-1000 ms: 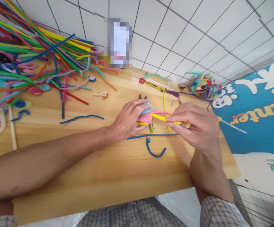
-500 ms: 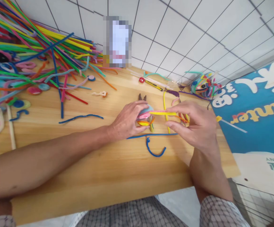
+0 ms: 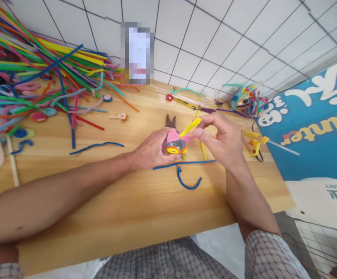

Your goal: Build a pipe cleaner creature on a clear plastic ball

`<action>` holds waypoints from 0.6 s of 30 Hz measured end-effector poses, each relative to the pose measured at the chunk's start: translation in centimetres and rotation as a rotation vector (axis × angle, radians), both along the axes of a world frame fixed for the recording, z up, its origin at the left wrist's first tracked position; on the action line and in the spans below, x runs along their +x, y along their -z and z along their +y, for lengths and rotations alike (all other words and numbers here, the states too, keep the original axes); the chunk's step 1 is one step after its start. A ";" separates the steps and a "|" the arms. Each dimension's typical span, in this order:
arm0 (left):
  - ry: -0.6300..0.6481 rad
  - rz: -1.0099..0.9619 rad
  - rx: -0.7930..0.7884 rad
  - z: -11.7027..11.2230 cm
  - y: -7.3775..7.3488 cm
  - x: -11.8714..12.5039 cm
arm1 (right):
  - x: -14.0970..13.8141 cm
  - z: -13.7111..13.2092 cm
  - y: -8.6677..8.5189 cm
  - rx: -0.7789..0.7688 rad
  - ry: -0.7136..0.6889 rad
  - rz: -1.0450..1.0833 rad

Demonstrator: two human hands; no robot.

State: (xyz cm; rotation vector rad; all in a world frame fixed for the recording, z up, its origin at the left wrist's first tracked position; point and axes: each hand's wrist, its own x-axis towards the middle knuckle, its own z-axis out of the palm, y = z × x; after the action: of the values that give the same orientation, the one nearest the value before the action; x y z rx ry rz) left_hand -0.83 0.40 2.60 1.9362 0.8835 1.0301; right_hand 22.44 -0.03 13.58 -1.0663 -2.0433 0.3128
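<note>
My left hand [image 3: 152,149] is wrapped round a small pipe-cleaner craft piece [image 3: 173,142] with a pink top, a grey middle and yellow-and-orange rings on its front. My right hand [image 3: 219,135] is closed in a pinch at the right side of that piece, on a pink pipe cleaner [image 3: 189,138] that joins it. A yellow pipe cleaner [image 3: 191,127] slants up from the pink top, its free end near my right fingertips. Just beyond my left hand lie pliers [image 3: 171,121] with open jaws. A blue pipe cleaner [image 3: 183,163] and a curved blue one [image 3: 188,186] lie nearer me.
A heap of coloured pipe cleaners [image 3: 55,66] fills the back left. A phone [image 3: 138,54] leans on the tiled wall. Along the back are a yellow cutter [image 3: 184,102] and a colourful finished-looking craft [image 3: 245,100]. A yellow glue gun [image 3: 255,142] stands at right, beside a blue sign [image 3: 316,135].
My right hand has moved left, up to the craft piece. The yellow strip has swung from level to slanting upward. The piece has turned, showing its ringed front, and the glue gun is uncovered.
</note>
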 end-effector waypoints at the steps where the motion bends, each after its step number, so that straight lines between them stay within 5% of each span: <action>1: 0.006 0.001 -0.009 0.1 -0.1 0.0 | -0.1 0.1 0.1 -0.006 0.008 0.002; 18: 0.026 0.000 -0.054 0.6 0.7 -0.8 | -1.5 2.5 -0.7 -0.008 0.047 0.052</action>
State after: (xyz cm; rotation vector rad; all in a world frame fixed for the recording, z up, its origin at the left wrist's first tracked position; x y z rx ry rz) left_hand -1.66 0.95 1.93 1.8978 0.8750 0.9808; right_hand 20.97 2.51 14.29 -1.0983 -1.9695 0.3212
